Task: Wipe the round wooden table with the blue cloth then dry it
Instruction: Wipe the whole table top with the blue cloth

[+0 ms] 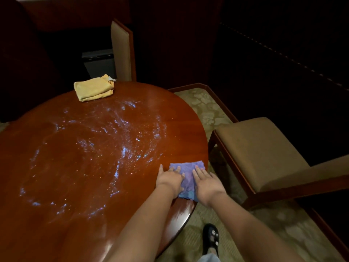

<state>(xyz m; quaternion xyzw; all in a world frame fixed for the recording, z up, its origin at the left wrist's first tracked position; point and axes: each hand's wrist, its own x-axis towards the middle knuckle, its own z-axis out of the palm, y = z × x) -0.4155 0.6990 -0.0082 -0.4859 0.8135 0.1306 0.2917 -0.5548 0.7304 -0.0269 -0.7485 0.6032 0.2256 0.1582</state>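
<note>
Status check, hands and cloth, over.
Left hand and right hand flat on blue cloth at table edge. Wet streaks remain. Yellow cloth clear.

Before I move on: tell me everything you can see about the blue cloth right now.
The blue cloth is a small, soft, textured rag, bluish-purple in this light, lying flat and rumpled at the right edge of the round wooden table, beside the wet streaks. Both hands press it down, the left hand on its left part, the right hand on its right.

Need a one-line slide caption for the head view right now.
Both hands press the blue cloth flat near the wet round table's edge.
</note>
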